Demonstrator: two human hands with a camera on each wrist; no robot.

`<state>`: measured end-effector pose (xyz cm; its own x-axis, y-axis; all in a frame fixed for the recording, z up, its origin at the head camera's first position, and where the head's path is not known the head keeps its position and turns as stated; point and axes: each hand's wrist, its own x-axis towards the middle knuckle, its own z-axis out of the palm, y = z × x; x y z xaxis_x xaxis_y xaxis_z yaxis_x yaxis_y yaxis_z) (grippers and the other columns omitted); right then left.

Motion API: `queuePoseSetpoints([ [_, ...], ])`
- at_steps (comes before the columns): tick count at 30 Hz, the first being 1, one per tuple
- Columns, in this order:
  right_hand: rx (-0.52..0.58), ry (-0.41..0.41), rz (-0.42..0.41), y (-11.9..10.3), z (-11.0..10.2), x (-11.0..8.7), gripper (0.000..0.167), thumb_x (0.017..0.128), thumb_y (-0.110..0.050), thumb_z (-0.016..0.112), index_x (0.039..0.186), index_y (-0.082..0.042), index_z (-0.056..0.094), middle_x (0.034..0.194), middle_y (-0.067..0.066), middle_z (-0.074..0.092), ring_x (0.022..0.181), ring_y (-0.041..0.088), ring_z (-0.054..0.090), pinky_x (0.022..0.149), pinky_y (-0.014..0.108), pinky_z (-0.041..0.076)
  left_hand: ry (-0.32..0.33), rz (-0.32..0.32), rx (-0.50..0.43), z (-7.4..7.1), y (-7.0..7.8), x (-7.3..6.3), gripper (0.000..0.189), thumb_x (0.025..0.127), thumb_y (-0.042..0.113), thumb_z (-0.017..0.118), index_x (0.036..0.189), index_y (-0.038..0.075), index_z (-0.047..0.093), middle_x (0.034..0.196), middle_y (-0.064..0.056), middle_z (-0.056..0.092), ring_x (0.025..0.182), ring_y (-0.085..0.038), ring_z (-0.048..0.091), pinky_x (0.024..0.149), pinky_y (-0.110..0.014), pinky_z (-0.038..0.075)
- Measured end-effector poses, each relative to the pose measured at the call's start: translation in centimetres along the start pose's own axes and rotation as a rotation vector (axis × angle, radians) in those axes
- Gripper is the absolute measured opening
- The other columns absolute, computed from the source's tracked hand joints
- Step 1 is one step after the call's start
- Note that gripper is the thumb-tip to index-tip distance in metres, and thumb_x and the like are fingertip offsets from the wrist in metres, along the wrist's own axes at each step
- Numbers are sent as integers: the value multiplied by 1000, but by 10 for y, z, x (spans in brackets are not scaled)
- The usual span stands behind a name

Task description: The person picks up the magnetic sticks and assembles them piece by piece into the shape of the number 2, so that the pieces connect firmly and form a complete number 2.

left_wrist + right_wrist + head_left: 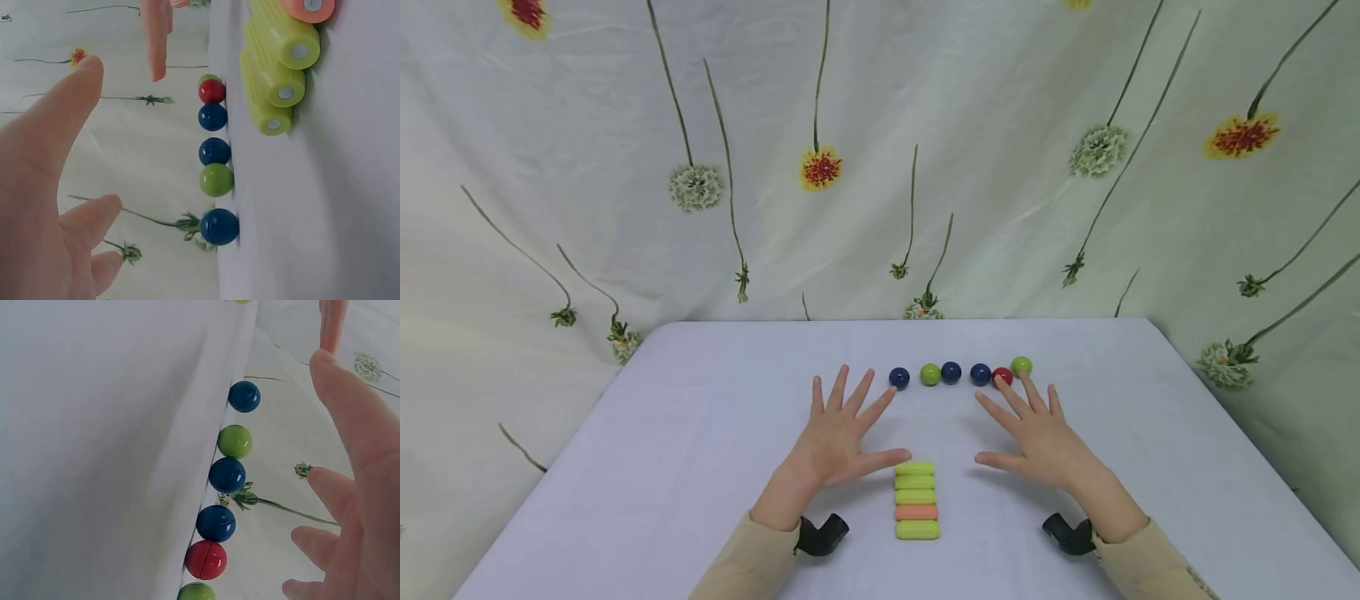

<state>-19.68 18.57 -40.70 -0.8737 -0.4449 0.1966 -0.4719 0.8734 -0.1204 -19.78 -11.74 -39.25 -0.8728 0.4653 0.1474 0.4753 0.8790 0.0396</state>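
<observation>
My left hand [837, 436] is held over the table with fingers spread, holding nothing. Its thumb tip appears just above the far end of a column of short rods in the head view. Several are yellow-green rods [914, 497], and one is an orange rod [916, 512]; the left wrist view shows grey discs in their ends. To the right, my right hand [1045, 442] hovers with spread fingers, also holding nothing. Beyond the hands lie glossy balls: blue balls [951, 372], green balls [930, 374] and one red ball [1002, 377], partly covered by a right fingertip.
A white cloth covers the table [662, 467]. Behind it hangs a pale curtain [1000, 183] printed with flowers. Black wrist mounts [822, 535] sit at both cuffs. The balls form a loose row near the table's far edge.
</observation>
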Motion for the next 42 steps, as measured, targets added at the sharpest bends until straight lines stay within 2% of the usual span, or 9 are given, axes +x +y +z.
queuePoseSetpoints([
  [5,40,-7,17,3,-3,-1,79,81,-63,58,145,-21,37,150,16,27,139,44,7,102,69,6,38,7,-27,-3,-3,0,86,79,80,37,148,28,28,155,-9,15,140,-41,0,104,-66,-4],
  [11,99,-4,39,9,-7,0,76,86,-61,54,146,-19,35,151,18,26,137,46,13,102,68,10,78,12,-93,-4,-7,0,86,80,79,38,148,27,28,155,-9,17,141,-39,1,105,-64,-2],
  [15,153,-5,56,13,-6,3,74,88,-59,53,147,-18,33,151,18,24,137,46,13,104,66,11,116,32,-164,-5,-11,-1,85,80,75,44,148,25,31,154,-9,21,141,-36,6,107,-62,3],
  [19,221,6,91,18,-5,6,71,89,-54,54,147,-18,33,151,18,23,137,44,15,103,65,18,136,60,-247,-7,-12,-1,79,83,67,51,145,21,37,152,-9,25,141,-33,13,109,-57,9],
  [24,314,53,125,26,-3,9,64,92,-43,57,143,-9,38,148,19,31,135,40,25,103,59,26,151,65,-357,-6,-9,1,69,86,57,57,140,15,46,148,-10,34,139,-30,23,110,-52,17],
  [29,445,105,197,32,-4,11,61,94,-42,54,140,-5,41,142,18,40,131,38,33,102,56,30,140,33,-514,-1,-7,1,56,89,49,58,133,16,53,139,-2,48,131,-22,39,105,-44,32],
  [33,533,160,253,38,-1,13,60,94,-41,54,138,-2,42,139,20,44,126,38,40,98,54,37,113,44,-697,4,-7,2,46,90,41,60,128,14,58,129,1,56,120,-18,50,98,-39,41],
  [37,603,228,310,46,5,18,56,94,-35,56,135,1,43,135,22,46,120,39,45,94,53,41,56,55,-853,13,-8,6,43,91,36,61,126,11,59,125,0,58,111,-17,55,92,-37,46],
  [42,683,282,408,58,14,24,56,92,-37,58,133,0,44,132,20,48,117,38,48,92,52,43,-2,34,-970,23,-9,8,42,92,33,61,123,5,60,119,-4,61,105,-17,57,89,-34,47],
])
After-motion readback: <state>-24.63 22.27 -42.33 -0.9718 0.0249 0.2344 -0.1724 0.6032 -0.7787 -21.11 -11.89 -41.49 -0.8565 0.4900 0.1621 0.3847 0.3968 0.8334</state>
